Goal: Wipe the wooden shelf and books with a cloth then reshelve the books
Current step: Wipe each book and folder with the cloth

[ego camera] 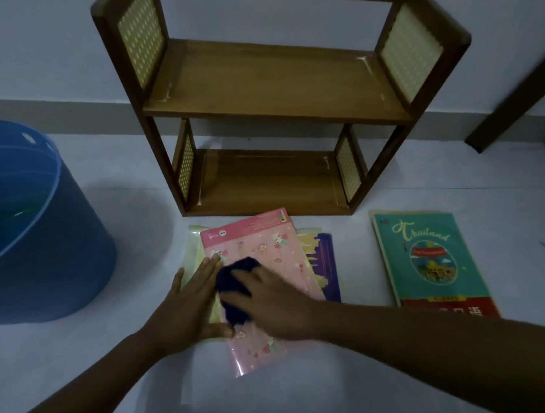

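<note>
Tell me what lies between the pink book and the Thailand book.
Head view: a purple-covered book peeking from beneath the pink patterned book, then bare floor before the teal Thailand book.

Both boards of the wooden shelf (275, 86) lie bare, so I can reach in from the front. The blue tub (40, 229) blocks my left; bare floor (505, 190) opens rightward past the Thailand book (429, 253).

Teal book (429, 256), flat on floor right of pink book (251, 249): cover reads "Thailand" in cream script. Red band at its lower edge carries large characters, cut off, unreadable. Pink book's top-edge print too small to read.
</note>
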Action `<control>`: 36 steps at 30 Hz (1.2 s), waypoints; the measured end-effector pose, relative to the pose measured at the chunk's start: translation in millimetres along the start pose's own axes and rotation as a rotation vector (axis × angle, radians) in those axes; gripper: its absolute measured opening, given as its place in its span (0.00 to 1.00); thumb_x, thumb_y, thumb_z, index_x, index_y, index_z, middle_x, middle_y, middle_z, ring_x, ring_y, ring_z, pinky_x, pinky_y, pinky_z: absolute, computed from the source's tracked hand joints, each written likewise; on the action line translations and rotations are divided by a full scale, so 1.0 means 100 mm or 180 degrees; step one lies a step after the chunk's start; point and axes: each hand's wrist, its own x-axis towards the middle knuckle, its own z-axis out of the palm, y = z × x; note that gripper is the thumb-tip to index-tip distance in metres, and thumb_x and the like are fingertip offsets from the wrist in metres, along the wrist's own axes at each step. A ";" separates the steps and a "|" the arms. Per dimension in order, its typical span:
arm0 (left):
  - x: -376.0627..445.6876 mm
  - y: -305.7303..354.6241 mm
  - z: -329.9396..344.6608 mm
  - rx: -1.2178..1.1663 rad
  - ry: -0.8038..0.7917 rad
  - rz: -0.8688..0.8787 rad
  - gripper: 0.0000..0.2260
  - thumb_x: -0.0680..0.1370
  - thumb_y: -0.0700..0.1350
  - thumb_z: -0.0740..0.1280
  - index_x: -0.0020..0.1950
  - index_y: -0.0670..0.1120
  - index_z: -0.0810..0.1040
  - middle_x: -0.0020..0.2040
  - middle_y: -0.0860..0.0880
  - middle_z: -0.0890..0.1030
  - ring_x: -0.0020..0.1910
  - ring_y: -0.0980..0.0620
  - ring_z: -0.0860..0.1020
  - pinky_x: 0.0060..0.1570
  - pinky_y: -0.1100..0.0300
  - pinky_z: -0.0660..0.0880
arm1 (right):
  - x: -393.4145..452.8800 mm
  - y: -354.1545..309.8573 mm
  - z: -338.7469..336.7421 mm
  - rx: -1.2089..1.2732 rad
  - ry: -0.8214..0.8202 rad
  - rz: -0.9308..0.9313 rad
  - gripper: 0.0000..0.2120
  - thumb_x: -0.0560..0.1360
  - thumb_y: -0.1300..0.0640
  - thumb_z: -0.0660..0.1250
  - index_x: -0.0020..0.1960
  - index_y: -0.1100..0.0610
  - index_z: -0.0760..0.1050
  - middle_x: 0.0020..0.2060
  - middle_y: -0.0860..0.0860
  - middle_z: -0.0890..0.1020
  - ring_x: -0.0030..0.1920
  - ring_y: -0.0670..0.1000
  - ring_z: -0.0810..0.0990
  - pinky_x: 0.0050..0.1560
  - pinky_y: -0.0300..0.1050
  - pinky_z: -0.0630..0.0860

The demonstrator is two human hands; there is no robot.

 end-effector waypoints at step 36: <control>0.06 0.98 -1.14 -0.0940 0.1798 0.1050 0.12 0.78 0.60 0.58 0.60 0.72 0.71 0.54 0.75 0.77 0.51 0.72 0.78 0.49 0.75 0.75 | -0.99 0.70 -0.87 0.2393 0.1876 0.1869 0.15 0.77 0.58 0.67 0.58 0.40 0.74 0.51 0.38 0.82 0.53 0.40 0.80 0.50 0.26 0.72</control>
